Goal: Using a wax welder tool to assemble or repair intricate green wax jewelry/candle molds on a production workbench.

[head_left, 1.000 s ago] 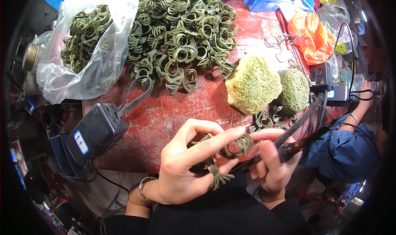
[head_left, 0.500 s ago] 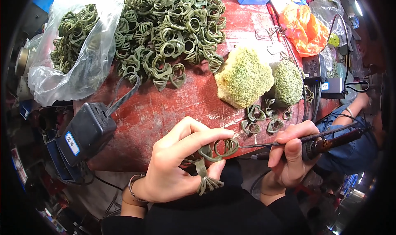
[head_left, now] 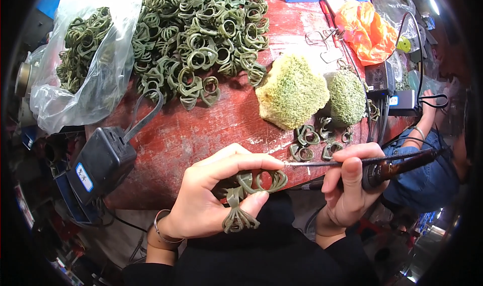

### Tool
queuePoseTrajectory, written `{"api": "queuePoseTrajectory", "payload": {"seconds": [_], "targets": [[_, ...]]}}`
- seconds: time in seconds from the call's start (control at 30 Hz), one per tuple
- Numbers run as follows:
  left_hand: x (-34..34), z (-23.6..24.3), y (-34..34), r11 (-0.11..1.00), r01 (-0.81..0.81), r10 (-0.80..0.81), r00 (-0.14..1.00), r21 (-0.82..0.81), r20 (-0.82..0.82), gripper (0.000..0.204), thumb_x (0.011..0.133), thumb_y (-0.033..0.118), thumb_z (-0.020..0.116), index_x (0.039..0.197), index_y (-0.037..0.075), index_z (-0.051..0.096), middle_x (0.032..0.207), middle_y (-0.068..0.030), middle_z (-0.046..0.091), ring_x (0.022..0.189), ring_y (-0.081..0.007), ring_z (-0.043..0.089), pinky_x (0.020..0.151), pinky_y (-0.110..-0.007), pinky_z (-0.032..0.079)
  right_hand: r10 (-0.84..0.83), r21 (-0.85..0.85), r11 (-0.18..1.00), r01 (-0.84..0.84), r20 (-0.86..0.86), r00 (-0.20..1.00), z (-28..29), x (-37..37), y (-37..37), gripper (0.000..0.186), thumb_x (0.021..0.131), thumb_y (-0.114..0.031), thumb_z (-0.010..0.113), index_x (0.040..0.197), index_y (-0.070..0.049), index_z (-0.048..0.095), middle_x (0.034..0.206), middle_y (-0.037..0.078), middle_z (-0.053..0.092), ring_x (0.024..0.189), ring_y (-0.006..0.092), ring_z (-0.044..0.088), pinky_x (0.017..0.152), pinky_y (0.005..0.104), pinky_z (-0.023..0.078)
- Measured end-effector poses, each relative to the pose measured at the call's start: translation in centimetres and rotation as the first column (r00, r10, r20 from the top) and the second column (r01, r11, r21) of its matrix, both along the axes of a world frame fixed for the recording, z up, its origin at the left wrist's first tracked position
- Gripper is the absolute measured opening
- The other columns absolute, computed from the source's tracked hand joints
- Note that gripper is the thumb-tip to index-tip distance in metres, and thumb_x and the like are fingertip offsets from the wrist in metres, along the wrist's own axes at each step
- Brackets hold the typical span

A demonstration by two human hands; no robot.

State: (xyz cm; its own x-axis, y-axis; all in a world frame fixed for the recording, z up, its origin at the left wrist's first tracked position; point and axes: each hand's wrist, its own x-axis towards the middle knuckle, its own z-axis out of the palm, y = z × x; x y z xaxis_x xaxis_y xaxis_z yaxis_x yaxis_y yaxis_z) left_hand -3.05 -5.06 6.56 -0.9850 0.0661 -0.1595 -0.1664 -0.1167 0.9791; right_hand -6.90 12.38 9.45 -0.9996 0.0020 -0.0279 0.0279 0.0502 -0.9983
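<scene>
My left hand [head_left: 204,193] pinches a small cluster of olive-green, wax-like rings between thumb and fingers. One looped ring [head_left: 272,181] faces right, and a ring with fanned prongs [head_left: 238,219] hangs below the thumb. In my right hand [head_left: 352,183] is a thin, pointed tool [head_left: 314,164], its pale tip close to my left index fingertip, just above the looped ring. Whether the tip touches anything, I cannot tell. The same hand also grips a brown-handled tool [head_left: 405,169] with a black collar; its slim end passes below the fingers.
A large heap of green rings [head_left: 201,39] covers the red table's [head_left: 176,140] far side, beside a clear bag [head_left: 75,102] of more. Two bumpy yellow-green lumps [head_left: 292,92] stand near several loose rings [head_left: 303,154]. A black box [head_left: 108,158] sits left; another person's arm [head_left: 426,120] shows right.
The thin tool's tip has lifted from beside the looped ring to above it, near my left index fingertip. My left hand has tilted the rings slightly. The whole view has shifted a little.
</scene>
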Motion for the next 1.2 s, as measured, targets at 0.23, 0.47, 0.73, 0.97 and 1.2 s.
{"api": "queuePoseTrajectory", "payload": {"seconds": [0.23, 0.47, 0.73, 0.97, 1.2], "targets": [[-0.2, 0.8, 0.3, 0.943, -0.078, -0.022, 0.955, 0.323, 0.295, 0.038, 0.065, 0.015, 0.063, 0.096, -0.007, 0.059, 0.075, -0.0075, 0.056, 0.057, -0.0083, 0.051, 0.045, -0.018, 0.038, -0.015, -0.101, 0.995, 0.013, -0.023, 1.000, -0.7, 0.2, 0.6, 0.031, 0.080, -0.028, 0.065, 0.079, 0.000, 0.052, 0.055, 0.006, 0.052, 0.036, 0.0076, 0.043, 0.033, 0.0186, 0.032], [0.1, -0.2, 0.2, 0.837, -0.063, -0.169, 0.915, 0.544, 0.367, 0.058, 0.073, 0.041, 0.066, 0.100, -0.009, 0.054, 0.066, -0.0108, 0.054, 0.039, -0.0086, 0.043, 0.031, -0.018, 0.031, 0.265, -0.041, 0.964, -0.263, 0.196, 0.944, 0.1, -0.2, 0.1, 0.020, 0.079, -0.008, 0.063, 0.096, 0.003, 0.062, 0.058, 0.001, 0.057, 0.042, 0.0034, 0.045, 0.040, 0.0169, 0.032], [0.2, -1.1, 0.0, 0.642, 0.068, -0.378, 0.894, 0.764, 0.238, 0.048, 0.091, 0.041, 0.041, 0.109, -0.004, 0.047, 0.077, -0.0137, 0.056, 0.049, -0.0118, 0.052, 0.036, -0.019, 0.037, 0.396, -0.249, 0.910, -0.332, 0.283, 0.874, -0.5, -0.1, -0.6, 0.019, 0.073, -0.010, 0.065, 0.077, 0.007, 0.058, 0.060, 0.014, 0.059, 0.037, 0.0097, 0.046, 0.033, 0.0174, 0.032], [0.3, -0.5, 0.0, 0.700, 0.011, -0.289, 0.919, 0.714, 0.269, 0.046, 0.089, 0.032, 0.050, 0.124, 0.003, 0.041, 0.088, -0.0077, 0.056, 0.065, -0.0107, 0.055, 0.047, -0.019, 0.043, 0.420, -0.435, 0.862, -0.261, 0.323, 0.848, -1.0, 0.3, -0.5, 0.011, 0.080, -0.004, 0.060, 0.087, 0.003, 0.055, 0.069, 0.012, 0.061, 0.047, 0.0087, 0.052, 0.038, 0.0187, 0.039], [1.1, -1.5, 0.7, 0.997, 0.036, -0.030, 0.996, 0.073, -0.081, 0.062, 0.073, 0.010, 0.071, 0.124, -0.004, 0.038, 0.103, -0.0132, 0.055, 0.080, -0.0131, 0.057, 0.067, -0.024, 0.049, 0.385, -0.456, 0.868, -0.198, 0.367, 0.847, -1.1, 0.6, -0.8, 0.012, 0.082, -0.008, 0.060, 0.085, 0.002, 0.053, 0.065, 0.008, 0.057, 0.041, 0.0072, 0.046, 0.036, 0.0202, 0.038]]}}
